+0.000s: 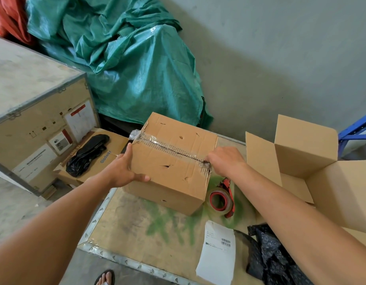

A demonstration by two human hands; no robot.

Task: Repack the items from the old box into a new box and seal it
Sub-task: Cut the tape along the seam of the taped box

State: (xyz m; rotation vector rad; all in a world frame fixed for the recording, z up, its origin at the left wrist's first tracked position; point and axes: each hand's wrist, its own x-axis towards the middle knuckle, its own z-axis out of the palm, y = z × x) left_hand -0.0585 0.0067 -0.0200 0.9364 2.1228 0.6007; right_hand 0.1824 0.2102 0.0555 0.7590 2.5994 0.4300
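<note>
Old box [173, 167], punctured, seam tape [157, 144] seemingly torn

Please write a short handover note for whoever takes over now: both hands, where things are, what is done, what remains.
Left hand grips the old box at its left edge. Right hand pinches the old tape at the seam's near end. The old box sits on the table, flaps closed. The new box stands open to its right; no items show in it. Tape dispenser lies between them. Done: nothing repacked yet. Remaining: open old box, transfer items, seal new box.
</note>
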